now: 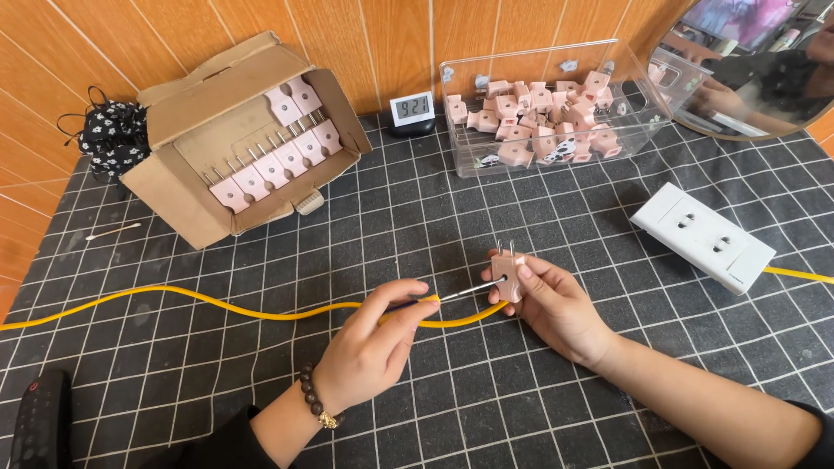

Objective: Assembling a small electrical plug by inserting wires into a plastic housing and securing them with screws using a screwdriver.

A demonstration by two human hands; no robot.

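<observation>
My right hand (556,308) pinches the pink plug (507,274) above the mat while my left hand (373,347) pinches the screwdriver (460,293); an angled tip could slip off the screw and jab my fingers.

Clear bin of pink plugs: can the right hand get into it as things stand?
Probably not right away. The clear bin is open-topped with bare mat in front of it, so the path looks free, but the right hand is holding a pink plug and would have to put it down first.
</observation>
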